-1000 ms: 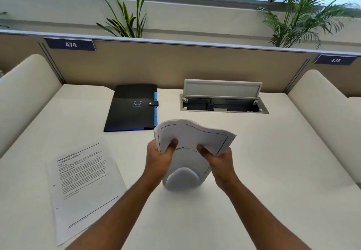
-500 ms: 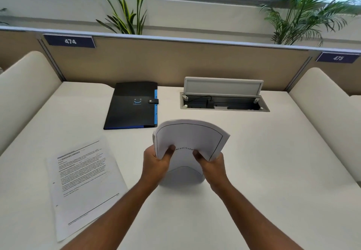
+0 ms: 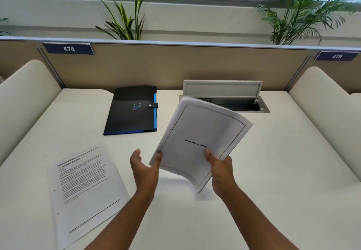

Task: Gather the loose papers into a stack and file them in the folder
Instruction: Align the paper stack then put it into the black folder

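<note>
One loose sheet [image 3: 86,187] lies left of stack [image 3: 201,140], folder [image 3: 132,111] behind.

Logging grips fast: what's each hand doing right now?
Left hand: open, fingertips touching the paper stack's edge.
Right hand: holding the paper stack, thumb on top.

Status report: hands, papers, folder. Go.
Right hand grips the paper stack, lifted off the desk. Left hand open beside its edge. One printed sheet loose on the desk. Black folder closed, nothing blocking it.
</note>
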The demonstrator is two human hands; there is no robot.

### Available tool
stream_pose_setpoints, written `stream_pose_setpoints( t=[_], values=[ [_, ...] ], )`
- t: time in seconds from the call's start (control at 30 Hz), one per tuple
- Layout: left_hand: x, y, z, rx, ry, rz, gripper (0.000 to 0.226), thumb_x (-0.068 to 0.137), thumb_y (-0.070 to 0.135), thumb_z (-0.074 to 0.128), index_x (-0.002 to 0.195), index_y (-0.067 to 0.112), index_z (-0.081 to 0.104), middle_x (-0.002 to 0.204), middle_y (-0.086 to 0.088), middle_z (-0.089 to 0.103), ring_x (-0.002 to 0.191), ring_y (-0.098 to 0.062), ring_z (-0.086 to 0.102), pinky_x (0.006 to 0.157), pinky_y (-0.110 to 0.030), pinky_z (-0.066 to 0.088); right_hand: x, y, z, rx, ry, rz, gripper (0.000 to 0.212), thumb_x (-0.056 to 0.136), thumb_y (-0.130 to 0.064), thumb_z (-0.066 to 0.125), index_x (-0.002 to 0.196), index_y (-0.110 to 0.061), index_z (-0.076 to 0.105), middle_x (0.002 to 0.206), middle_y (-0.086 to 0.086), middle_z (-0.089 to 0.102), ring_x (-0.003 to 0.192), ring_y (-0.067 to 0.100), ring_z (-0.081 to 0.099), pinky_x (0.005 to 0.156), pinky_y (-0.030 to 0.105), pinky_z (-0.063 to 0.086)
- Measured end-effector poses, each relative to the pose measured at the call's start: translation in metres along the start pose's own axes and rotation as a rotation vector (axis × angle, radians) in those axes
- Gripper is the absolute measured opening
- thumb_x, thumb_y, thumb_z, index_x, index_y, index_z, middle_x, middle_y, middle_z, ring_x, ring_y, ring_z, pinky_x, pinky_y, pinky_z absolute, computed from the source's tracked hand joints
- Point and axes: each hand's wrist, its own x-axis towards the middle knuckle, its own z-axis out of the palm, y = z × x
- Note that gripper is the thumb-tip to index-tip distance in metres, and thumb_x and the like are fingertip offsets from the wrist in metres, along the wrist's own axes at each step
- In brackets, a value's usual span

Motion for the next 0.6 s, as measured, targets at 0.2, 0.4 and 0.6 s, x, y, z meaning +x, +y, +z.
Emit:
stream_pose_setpoints(
  t=[0.2, 0.4, 0.6],
  values=[
    [0.003, 0.001, 0.0, -0.503, -0.369, -0.2, 0.046, 0.082, 0.034, 0.069, 0.125, 0.025, 0.056, 0.116, 0.002, 0.072, 0.11, -0.02, 0.067, 0.094, -0.039, 0.054, -0.008, -0.004, 0.009, 0.297, -0.13, 0.147, 0.049, 0.081, -0.003, 0.076, 0.129, -0.01, 0.068, 0.123, 0.012, 0.077, 0.112, 0.029, 0.074, 0.095, 0.046, 0.057],
    [0.024, 0.016, -0.014, -0.254, -0.199, -0.048, 0.035, 0.086, 0.031, 0.068, 0.119, 0.029, 0.054, 0.113, 0.001, 0.068, 0.106, -0.022, 0.064, 0.088, -0.04, 0.055, 0.018, -0.026, -0.018, 0.296, -0.159, 0.066, 0.048, 0.077, -0.001, 0.074, 0.124, -0.009, 0.071, 0.118, 0.012, 0.077, 0.103, 0.024, 0.076, 0.079, 0.034, 0.064],
    [0.044, 0.023, -0.044, -0.073, -0.117, 0.081, 0.028, 0.093, 0.033, 0.062, 0.119, 0.022, 0.057, 0.102, 0.003, 0.069, 0.095, -0.021, 0.066, 0.065, -0.025, 0.053, 0.045, -0.066, -0.048, -0.274, -0.393, -0.089, 0.027, 0.092, -0.004, 0.07, 0.117, -0.012, 0.076, 0.11, 0.009, 0.08, 0.095, 0.02, 0.076, 0.075, 0.028, 0.062]
  ],
)
